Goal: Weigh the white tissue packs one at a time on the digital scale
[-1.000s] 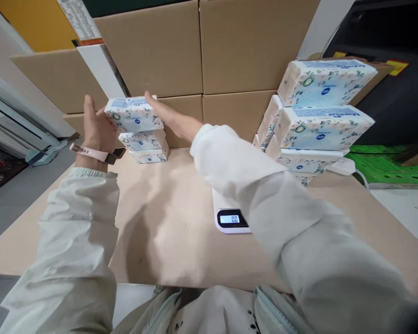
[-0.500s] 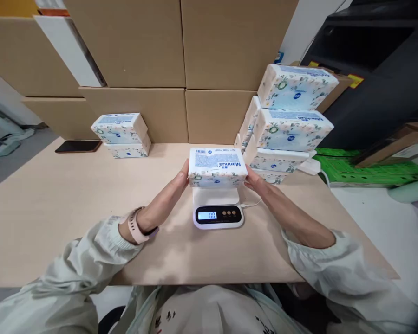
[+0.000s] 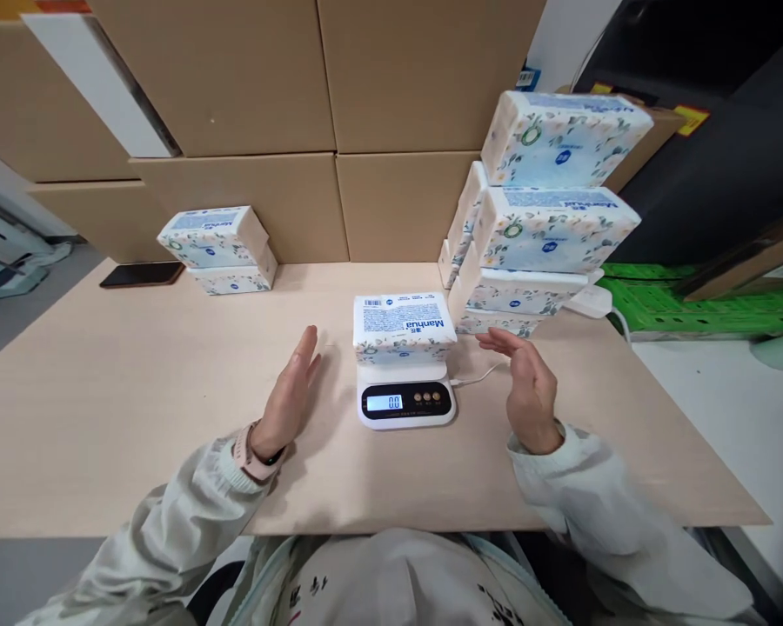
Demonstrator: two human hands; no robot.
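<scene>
The left hand [image 3: 291, 393] is open, fingers straight and together, palm turned toward the scale. It holds nothing and sits just left of the scale, apart from it. The right hand [image 3: 527, 383] is likewise open and empty, fingers loosely extended, positioned just right of the scale and clear of it. Both hands are over the table [image 3: 137, 409], one on each side of the tissue pack. A watch [image 3: 248, 452] with a pale strap is on the left wrist.

The tissue pack [image 3: 403, 326] lies flat on the platform of the scale [image 3: 405, 402], between the two hands and touched by neither. Its printed label faces up. The scale is white with a dark front panel; the lit display [image 3: 385, 402] faces the person. A thin cable [image 3: 476, 379] runs from the right side of the scale toward the rear.

A tall stack of tissue packs [image 3: 548, 217] stands to the right rear of the scale, near it. A smaller stack of two packs [image 3: 218, 248] stands at the left rear, well apart from the scale. A dark phone [image 3: 142, 275] lies flat just left of the smaller stack. Cardboard boxes [image 3: 339, 113] form a wall along the far edge of the table.
</scene>
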